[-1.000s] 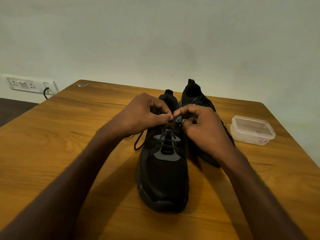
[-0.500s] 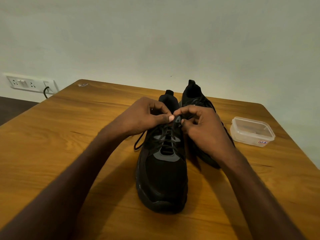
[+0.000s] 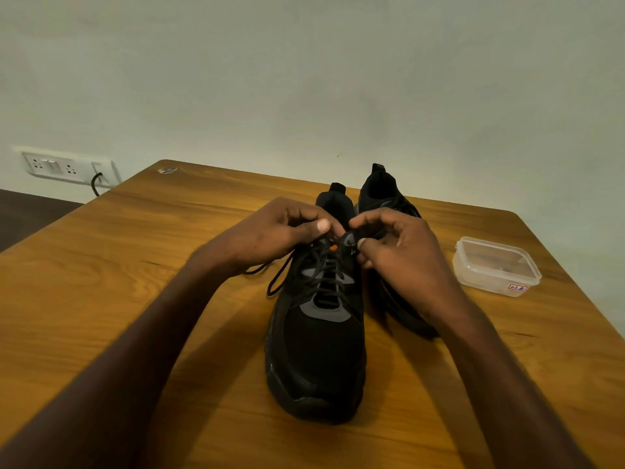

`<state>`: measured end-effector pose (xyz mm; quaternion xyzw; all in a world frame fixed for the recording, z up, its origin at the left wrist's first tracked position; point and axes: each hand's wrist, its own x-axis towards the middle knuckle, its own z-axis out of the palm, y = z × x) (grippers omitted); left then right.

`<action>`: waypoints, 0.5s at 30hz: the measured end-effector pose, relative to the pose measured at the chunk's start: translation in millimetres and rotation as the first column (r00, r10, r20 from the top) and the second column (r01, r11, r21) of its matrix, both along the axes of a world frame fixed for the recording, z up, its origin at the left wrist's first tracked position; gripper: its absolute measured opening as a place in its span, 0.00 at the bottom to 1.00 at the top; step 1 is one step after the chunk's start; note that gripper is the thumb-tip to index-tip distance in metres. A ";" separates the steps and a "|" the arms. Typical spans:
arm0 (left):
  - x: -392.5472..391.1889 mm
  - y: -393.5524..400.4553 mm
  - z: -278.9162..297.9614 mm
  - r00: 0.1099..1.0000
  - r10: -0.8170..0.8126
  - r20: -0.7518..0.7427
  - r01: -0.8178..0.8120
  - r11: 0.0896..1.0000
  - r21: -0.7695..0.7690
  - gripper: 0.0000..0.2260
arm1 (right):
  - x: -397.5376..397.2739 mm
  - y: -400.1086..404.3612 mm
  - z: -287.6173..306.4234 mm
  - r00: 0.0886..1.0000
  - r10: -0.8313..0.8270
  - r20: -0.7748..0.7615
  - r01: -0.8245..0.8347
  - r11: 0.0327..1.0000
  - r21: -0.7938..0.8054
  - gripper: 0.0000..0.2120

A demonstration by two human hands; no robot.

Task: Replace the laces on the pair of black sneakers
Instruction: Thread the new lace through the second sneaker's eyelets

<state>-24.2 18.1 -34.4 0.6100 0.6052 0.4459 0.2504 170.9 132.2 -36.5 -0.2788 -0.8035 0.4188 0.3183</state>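
— Sneakers side by side, toes toward the wearer; why is the near sneaker (image 3: pixel 316 350) pulled forward of the far sneaker (image 3: pixel 389 211)?

— Likely so its lacing sits right under both hands on the wooden table (image 3: pixel 118 265). It is the head view, the only one given.

— What do the hands hold?

— The left hand (image 3: pixel 270 231) has fingers curled, pinching the black lace (image 3: pixel 280 275) at the top eyelets. The right hand (image 3: pixel 399 252) is curled too and seems to pinch a lace end there, though its fingers hide the contact.

— And that loose loop?

— Slack trailing onto the table left of the shoe, judged free for pulling through.

— The plastic box (image 3: pixel 497 265)?

— Set well apart, right of the shoes; contents unclear.
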 end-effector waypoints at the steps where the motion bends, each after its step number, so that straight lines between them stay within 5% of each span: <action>1: -1.0 -1.0 0.8 1.000 0.010 0.009 -0.010 1.000 -0.003 0.12 | 0.3 -0.2 0.8 1.000 0.007 -0.001 -0.007 1.000 0.002 0.12; 6: -2.9 0.0 -2.8 0.998 0.049 -0.028 -0.048 0.999 0.004 0.11 | -0.1 -5.0 1.7 0.999 0.009 -0.035 -0.007 0.999 0.051 0.04; 15: 1.0 6.9 -7.9 0.996 0.082 -0.023 -0.081 0.996 0.033 0.08 | -1.9 -9.1 0.9 1.000 0.019 0.014 -0.022 0.977 0.211 0.06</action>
